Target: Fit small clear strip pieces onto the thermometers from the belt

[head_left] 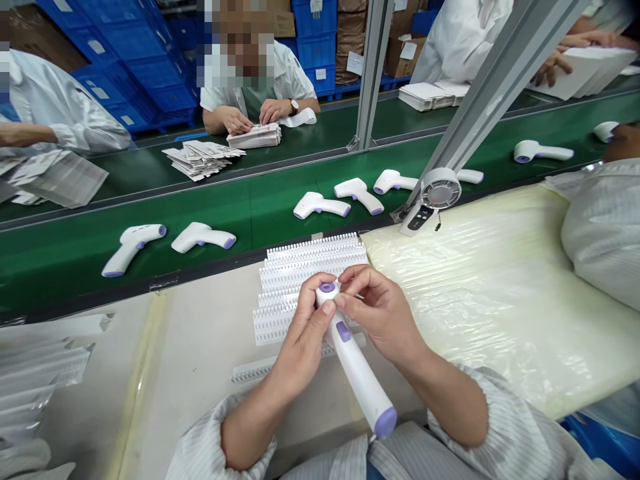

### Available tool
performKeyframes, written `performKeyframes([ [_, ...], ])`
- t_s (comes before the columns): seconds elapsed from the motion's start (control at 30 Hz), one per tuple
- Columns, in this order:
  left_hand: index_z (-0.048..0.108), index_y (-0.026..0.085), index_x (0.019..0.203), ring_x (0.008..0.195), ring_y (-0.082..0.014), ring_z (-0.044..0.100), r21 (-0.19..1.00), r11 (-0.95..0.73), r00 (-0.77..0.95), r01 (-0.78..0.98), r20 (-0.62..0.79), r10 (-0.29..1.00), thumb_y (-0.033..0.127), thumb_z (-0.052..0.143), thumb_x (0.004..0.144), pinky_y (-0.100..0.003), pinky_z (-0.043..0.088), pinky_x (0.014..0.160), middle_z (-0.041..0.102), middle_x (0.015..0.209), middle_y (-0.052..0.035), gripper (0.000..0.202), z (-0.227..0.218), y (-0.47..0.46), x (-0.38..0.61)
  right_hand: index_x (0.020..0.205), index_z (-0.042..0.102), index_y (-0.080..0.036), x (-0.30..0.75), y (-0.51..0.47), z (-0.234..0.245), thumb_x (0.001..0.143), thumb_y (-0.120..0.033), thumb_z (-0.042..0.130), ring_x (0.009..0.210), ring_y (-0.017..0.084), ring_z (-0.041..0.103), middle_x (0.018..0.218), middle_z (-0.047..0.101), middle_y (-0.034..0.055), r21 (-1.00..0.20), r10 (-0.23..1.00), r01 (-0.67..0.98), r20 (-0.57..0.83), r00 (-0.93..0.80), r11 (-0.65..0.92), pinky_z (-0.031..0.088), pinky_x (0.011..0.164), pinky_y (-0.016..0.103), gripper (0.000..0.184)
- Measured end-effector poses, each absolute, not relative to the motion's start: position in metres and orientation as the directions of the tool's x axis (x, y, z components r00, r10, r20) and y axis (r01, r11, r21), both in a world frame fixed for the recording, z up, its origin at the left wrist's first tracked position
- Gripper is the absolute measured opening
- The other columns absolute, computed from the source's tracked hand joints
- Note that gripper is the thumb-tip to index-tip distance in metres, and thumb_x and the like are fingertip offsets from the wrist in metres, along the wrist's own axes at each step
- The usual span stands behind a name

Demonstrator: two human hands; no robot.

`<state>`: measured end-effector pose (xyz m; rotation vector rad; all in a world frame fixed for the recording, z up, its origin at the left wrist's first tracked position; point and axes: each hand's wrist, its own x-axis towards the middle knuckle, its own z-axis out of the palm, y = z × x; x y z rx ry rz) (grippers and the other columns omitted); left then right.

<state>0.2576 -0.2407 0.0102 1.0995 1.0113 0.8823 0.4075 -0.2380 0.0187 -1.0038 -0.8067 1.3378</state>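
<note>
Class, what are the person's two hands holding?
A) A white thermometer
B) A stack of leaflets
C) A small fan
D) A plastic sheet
A: the left hand and the right hand both grip the white thermometer, which has purple parts.

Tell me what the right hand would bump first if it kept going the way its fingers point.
The white handheld thermometer. The right hand's fingertips already seem to touch its purple-ringed end, held by the left hand, though depth is hard to judge from here.
</note>
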Motion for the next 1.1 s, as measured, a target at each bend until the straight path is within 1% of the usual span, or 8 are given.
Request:
performKeyframes([
  [0.1, 0.054, 0.032, 0.126, 0.076, -0.0149, 0.051, 0.952, 0.277, 0.353, -0.127, -0.218, 0.91, 0.055, 0.06, 0.096, -0.026, 0.043, 0.065, 0.057, 0.102, -0.002, 0.038, 0.013, -0.239, 0.256, 0.066, 0.06, -0.021, 0.408, -0.233, 0.019, 0.062, -0.024, 0.093, 0.073, 0.012, 0.061, 0.094, 0.066, -0.0005, -0.814, 0.98, -0.559, -0.2, 0.016, -0.157, 0.052, 0.062, 0.024, 0.034],
  [0.2, 0.055, 0.03, 0.121, 0.076, -0.0159, 0.052, 0.922, 0.304, 0.39, -0.242, -0.195, 0.9, 0.056, 0.066, 0.091, -0.025, 0.044, 0.063, 0.057, 0.1, -0.0026, 0.042, 0.021, -0.236, 0.255, 0.075, 0.065, -0.022, 0.412, -0.232, 0.022, 0.062, -0.029, 0.095, 0.063, 0.009, 0.058, 0.086, 0.066, -0.0033, -0.729, 0.955, -0.644, -0.296, -0.01, -0.233, 0.051, 0.059, 0.022, 0.033],
  [0.33, 0.059, 0.031, 0.112, 0.089, -0.0169, 0.057, 0.935, 0.051, 0.152, -0.35, 0.004, 0.988, 0.045, 0.074, 0.088, -0.025, 0.05, 0.072, 0.059, 0.107, -0.002, 0.032, 0.031, -0.227, 0.246, 0.102, 0.074, -0.026, 0.42, -0.249, 0.028, 0.08, -0.04, 0.084, 0.079, 0.014, 0.067, 0.097, 0.07, 0.0004, -0.81, 0.927, -0.456, -0.285, -0.245, -0.369, 0.057, 0.067, 0.026, 0.028],
  [0.47, 0.06, 0.036, 0.12, 0.112, -0.0208, 0.058, 0.955, -0.083, -0.055, -0.285, 0.07, 0.996, 0.045, 0.068, 0.092, -0.03, 0.053, 0.088, 0.061, 0.123, -0.0024, 0.031, 0.032, -0.211, 0.22, 0.136, 0.066, -0.031, 0.417, -0.242, 0.032, 0.092, -0.034, 0.071, 0.069, 0.014, 0.07, 0.097, 0.072, 0.0018, -0.887, 0.827, -0.232, -0.24, -0.508, -0.4, 0.058, 0.059, 0.027, 0.045],
  [0.63, 0.033, 0.05, 0.152, 0.148, -0.027, 0.039, 0.997, 0.035, -0.185, -0.065, -0.047, 0.982, 0.051, 0.067, 0.091, -0.037, 0.052, 0.099, 0.031, 0.166, -0.0027, 0.07, 0.03, -0.2, 0.167, 0.135, 0.07, -0.017, 0.392, -0.146, 0.026, 0.099, -0.026, 0.057, 0.064, 0.02, 0.071, 0.076, 0.076, 0.0049, -0.936, 0.965, 0.348, -0.144, -0.221, -0.06, 0.058, 0.062, 0.034, 0.039],
  [0.87, 0.063, 0.022, 0.127, 0.134, -0.0377, 0.055, 0.904, 0.086, -0.236, 0.419, 0.016, 0.972, 0.048, 0.064, 0.086, -0.054, 0.048, 0.108, 0.06, 0.142, -0.0163, 0.048, 0.006, -0.166, 0.097, 0.124, 0.073, -0.013, 0.366, -0.039, 0.012, 0.085, -0.011, 0.075, 0.129, 0.038, 0.058, 0.134, 0.067, 0.0196, -0.803, 0.979, 0.579, 0.023, -0.202, 0.139, 0.04, 0.112, 0.049, 0.039],
  [1.0, 0.063, 0.017, 0.121, 0.148, -0.0413, 0.036, 0.778, 0.066, -0.29, 0.624, 0.152, 0.945, 0.023, 0.07, 0.075, -0.061, 0.021, 0.125, 0.053, 0.147, -0.0169, 0.047, 0.014, -0.099, 0.063, 0.126, 0.071, -0.014, 0.389, -0.068, 0.018, 0.087, -0.006, 0.068, 0.137, 0.034, 0.05, 0.145, 0.058, 0.0175, -0.746, 0.967, 0.621, 0.123, -0.225, 0.239, 0.036, 0.116, 0.046, 0.04],
  [1.1, 0.062, 0.015, 0.121, 0.157, -0.0424, 0.011, 0.668, 0.038, -0.199, 0.743, 0.167, 0.966, 0.014, 0.073, 0.071, -0.067, -0.001, 0.125, 0.039, 0.161, -0.013, 0.051, 0.03, -0.056, 0.048, 0.114, 0.074, -0.021, 0.422, -0.124, 0.025, 0.092, -0.019, 0.064, 0.107, 0.026, 0.067, 0.122, 0.07, 0.0095, -0.745, 0.965, 0.617, 0.159, -0.206, 0.254, 0.052, 0.093, 0.039, 0.024],
])
